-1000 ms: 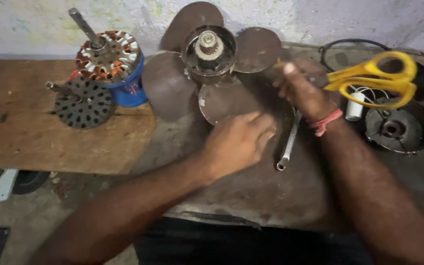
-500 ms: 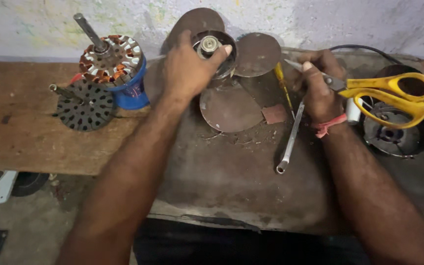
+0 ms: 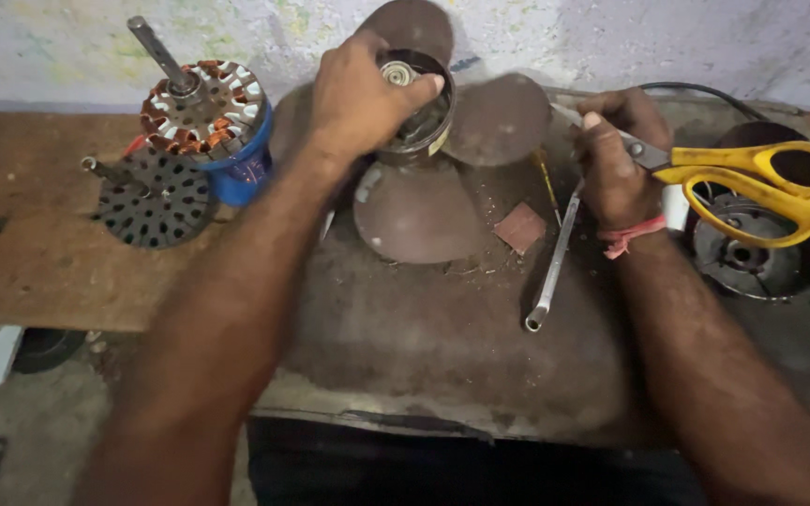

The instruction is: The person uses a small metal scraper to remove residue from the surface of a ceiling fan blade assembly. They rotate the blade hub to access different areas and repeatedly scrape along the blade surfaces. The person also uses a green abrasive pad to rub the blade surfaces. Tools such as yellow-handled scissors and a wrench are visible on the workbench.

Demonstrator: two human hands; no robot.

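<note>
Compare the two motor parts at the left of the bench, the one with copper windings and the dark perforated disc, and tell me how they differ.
The wound stator shows orange copper coils and pale slots; the perforated disc is plain dark metal dotted with holes. The stator sits raised on a blue container; the disc lies low on the wooden board. The stator's shaft is thick and long; the disc's is a short stub. Both are round, with a shaft leaning up and left.

Dusty matt fan blades (image 3: 419,211) — metal

both hands (image 3: 363,98) clenched, arms outstretched
</note>
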